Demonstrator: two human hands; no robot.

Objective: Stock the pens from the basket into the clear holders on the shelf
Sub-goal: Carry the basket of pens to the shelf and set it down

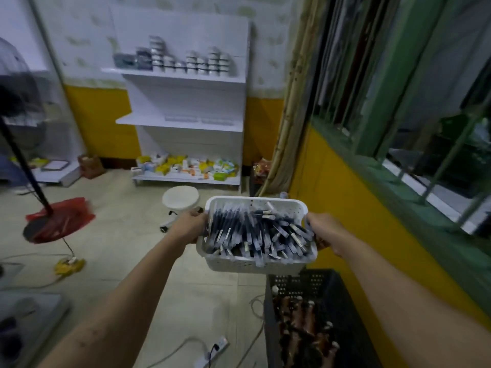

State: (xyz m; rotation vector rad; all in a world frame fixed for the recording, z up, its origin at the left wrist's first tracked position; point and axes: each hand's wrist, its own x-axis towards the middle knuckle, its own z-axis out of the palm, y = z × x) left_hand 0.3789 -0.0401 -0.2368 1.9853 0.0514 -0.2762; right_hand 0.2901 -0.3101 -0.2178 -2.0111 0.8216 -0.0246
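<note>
Head view, read from left to right. At far left I see a standing fan [20, 107]. Its black pole runs down to a round base wrapped in a red bag [63, 219]. A yellow power strip [69, 263] lies on the tiled floor near that base.

Against the back wall stands the white shelf [186, 78], well apart from both hands. Its top board carries stacked white jars [196, 62]. Its middle board carries the clear holders [198, 119], low and pale, too blurred for me to tell what they contain. Its bottom board is heaped with small coloured boxes [186, 166]. A round white stool [180, 199] stands on the floor in front of the shelf.

Just right of the stool, the left hand [190, 227] grips the left end of the white basket [252, 265], with its fingers curled round the rim. The basket is carried in the air between the two hands. It is piled with dark pens [255, 232] lying across one another. The right hand [325, 231] is closed round the basket's right end.

Below the basket sits a black crate [326, 293] holding brownish items I cannot identify. At right, a window with green bars [414, 107] runs above a yellow wall.
</note>
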